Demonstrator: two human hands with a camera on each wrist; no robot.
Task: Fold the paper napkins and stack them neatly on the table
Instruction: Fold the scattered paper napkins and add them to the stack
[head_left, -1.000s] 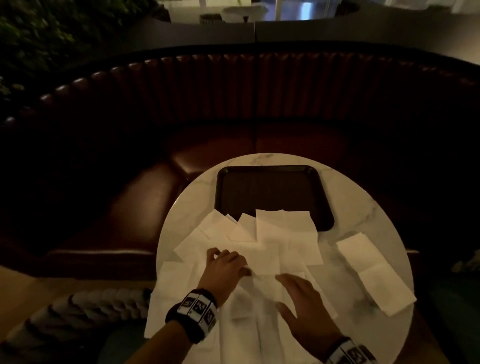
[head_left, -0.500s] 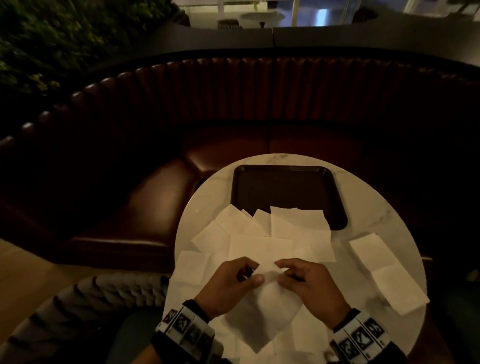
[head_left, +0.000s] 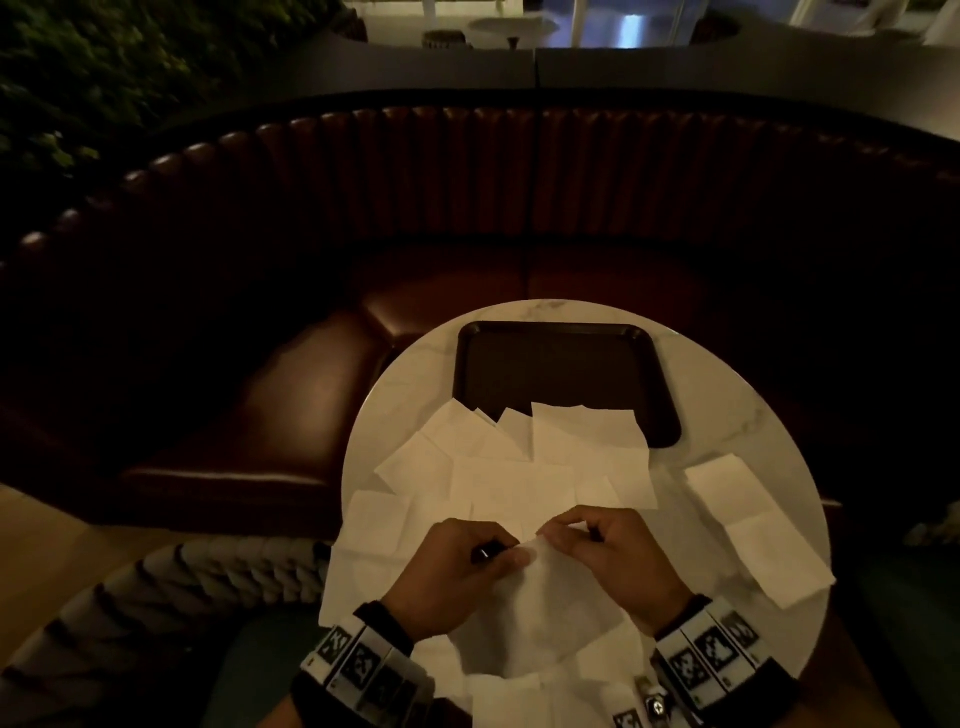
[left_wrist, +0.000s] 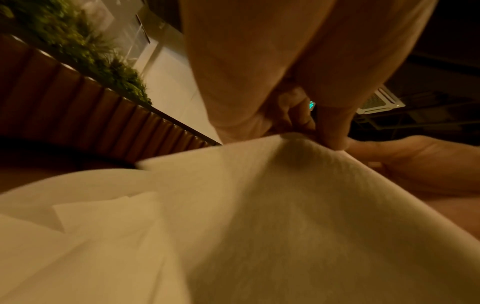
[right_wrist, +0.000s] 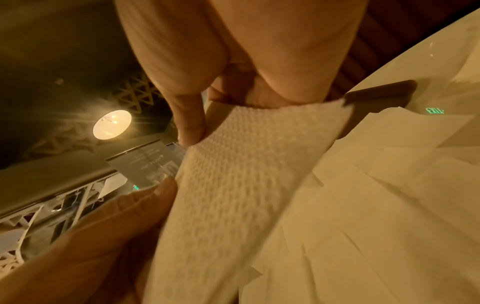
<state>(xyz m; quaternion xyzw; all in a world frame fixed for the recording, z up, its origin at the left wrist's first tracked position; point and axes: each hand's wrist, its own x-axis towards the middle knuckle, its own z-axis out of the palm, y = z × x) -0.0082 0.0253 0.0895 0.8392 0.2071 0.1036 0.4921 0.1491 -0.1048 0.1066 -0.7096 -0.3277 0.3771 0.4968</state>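
Note:
A white paper napkin (head_left: 545, 608) hangs lifted above the round marble table (head_left: 727, 415), held by its top corner. My left hand (head_left: 467, 561) pinches that corner between thumb and fingers, and my right hand (head_left: 597, 545) pinches it just beside. In the left wrist view the napkin (left_wrist: 285, 205) drapes down from the left hand's fingertips (left_wrist: 335, 142). The right wrist view shows the textured napkin (right_wrist: 246, 164) pinched under the thumb (right_wrist: 192, 127). Several unfolded napkins (head_left: 493, 467) lie scattered beneath the hands. Two folded napkins (head_left: 748, 525) lie at the table's right side.
A dark rectangular tray (head_left: 561, 374) sits on the far half of the table, with loose napkins overlapping its near edge. A curved brown leather booth bench (head_left: 311, 395) wraps round behind. A striped cushion (head_left: 156, 597) lies at lower left.
Both hands, which lay on the pile a second ago, have lifted one napkin off it by a corner and now hold it up close together.

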